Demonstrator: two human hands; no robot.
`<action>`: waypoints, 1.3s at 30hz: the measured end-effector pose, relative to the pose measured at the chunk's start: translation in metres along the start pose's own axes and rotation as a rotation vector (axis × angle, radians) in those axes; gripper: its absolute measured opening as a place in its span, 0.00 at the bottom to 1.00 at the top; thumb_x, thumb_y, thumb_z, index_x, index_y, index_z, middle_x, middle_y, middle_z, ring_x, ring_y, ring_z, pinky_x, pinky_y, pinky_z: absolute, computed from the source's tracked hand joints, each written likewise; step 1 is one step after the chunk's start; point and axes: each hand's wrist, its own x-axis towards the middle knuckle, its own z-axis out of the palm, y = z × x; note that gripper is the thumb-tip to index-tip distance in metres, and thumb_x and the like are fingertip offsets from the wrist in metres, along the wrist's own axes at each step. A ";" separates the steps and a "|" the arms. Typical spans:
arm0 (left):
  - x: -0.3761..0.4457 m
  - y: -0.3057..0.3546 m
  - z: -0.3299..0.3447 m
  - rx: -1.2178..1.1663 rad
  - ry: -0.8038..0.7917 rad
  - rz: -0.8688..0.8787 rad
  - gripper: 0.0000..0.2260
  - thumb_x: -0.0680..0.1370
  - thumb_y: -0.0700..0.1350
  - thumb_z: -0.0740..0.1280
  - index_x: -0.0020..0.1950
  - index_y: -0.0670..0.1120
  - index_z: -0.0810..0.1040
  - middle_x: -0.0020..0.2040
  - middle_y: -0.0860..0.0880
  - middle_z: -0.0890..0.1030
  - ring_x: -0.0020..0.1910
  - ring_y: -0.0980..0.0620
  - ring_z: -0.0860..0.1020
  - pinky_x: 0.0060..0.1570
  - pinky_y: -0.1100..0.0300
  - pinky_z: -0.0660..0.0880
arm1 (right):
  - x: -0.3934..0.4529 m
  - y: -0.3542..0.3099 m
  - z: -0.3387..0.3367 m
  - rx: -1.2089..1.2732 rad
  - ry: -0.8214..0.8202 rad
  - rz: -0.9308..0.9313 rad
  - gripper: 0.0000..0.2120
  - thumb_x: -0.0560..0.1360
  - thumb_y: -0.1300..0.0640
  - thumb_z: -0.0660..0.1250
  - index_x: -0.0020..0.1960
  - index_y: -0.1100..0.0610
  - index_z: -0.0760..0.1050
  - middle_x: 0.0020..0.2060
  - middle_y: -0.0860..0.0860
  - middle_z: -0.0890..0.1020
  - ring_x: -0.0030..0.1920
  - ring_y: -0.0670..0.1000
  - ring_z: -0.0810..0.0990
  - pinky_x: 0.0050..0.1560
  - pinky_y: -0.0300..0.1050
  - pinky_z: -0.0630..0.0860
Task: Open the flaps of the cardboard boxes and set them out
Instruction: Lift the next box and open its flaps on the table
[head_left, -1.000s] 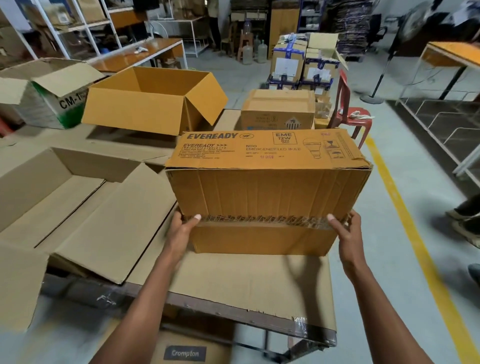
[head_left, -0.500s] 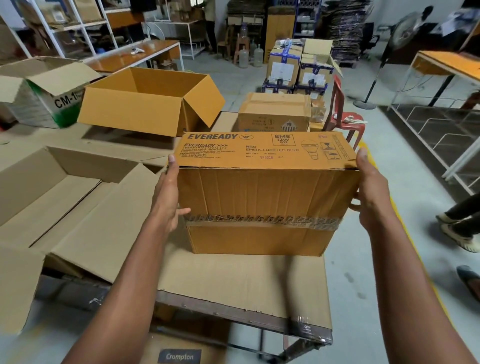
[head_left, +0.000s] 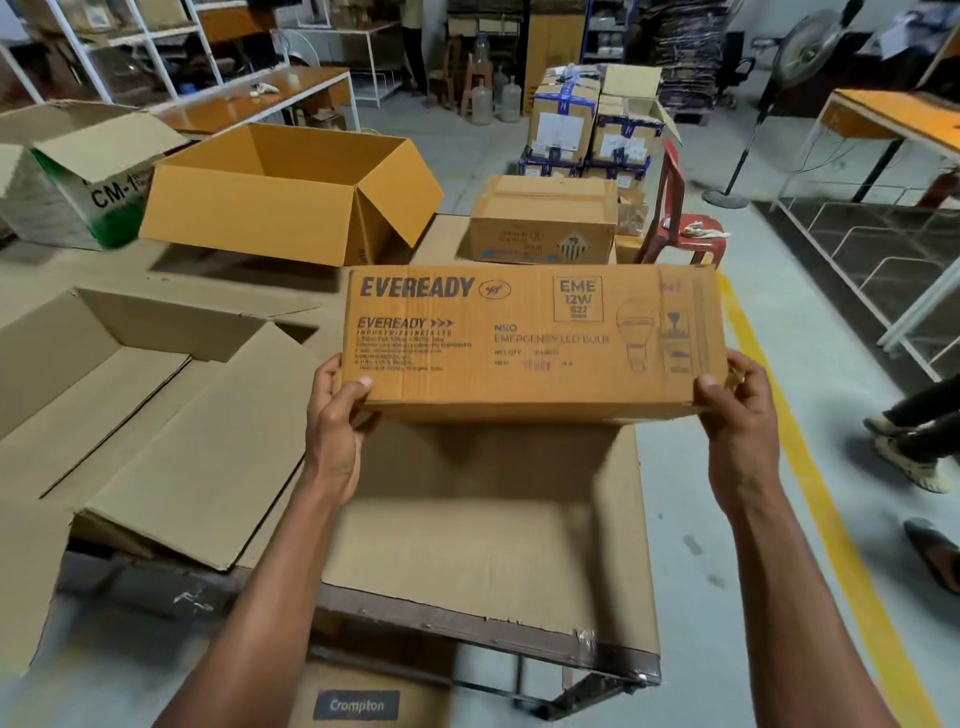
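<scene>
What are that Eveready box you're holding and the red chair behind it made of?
The Eveready box looks like brown corrugated cardboard with a matt finish: faint ribbing shows across its printed face and the ink sits dull. The red chair seems to be moulded plastic: one even colour, smooth and slightly glossy, though I can't be sure from this far away.

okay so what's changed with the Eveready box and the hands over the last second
The Eveready box has been tipped so its printed face now faces the camera, the taped face gone from view. Both hands shifted their hold: left hand and right hand now grip its near corners. The open box behind stayed put.
</scene>
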 end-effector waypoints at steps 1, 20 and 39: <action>-0.002 -0.008 -0.003 0.025 0.001 -0.003 0.20 0.74 0.44 0.65 0.66 0.53 0.73 0.59 0.51 0.82 0.60 0.49 0.79 0.56 0.49 0.76 | -0.005 0.010 -0.005 -0.002 0.005 0.001 0.15 0.76 0.62 0.66 0.59 0.47 0.75 0.53 0.51 0.80 0.53 0.51 0.79 0.51 0.44 0.78; -0.042 -0.107 -0.059 0.424 -0.054 -0.349 0.27 0.79 0.34 0.61 0.76 0.53 0.64 0.63 0.50 0.76 0.63 0.47 0.74 0.62 0.50 0.73 | -0.079 0.107 -0.045 -0.381 0.063 0.293 0.21 0.76 0.69 0.61 0.65 0.54 0.74 0.61 0.52 0.80 0.59 0.54 0.78 0.50 0.45 0.74; -0.031 -0.045 -0.068 0.053 0.069 -0.012 0.32 0.80 0.65 0.48 0.41 0.44 0.83 0.37 0.45 0.85 0.42 0.49 0.82 0.53 0.53 0.76 | -0.042 0.021 -0.046 -0.007 -0.088 0.382 0.20 0.80 0.50 0.61 0.34 0.55 0.81 0.44 0.55 0.85 0.37 0.54 0.81 0.45 0.49 0.74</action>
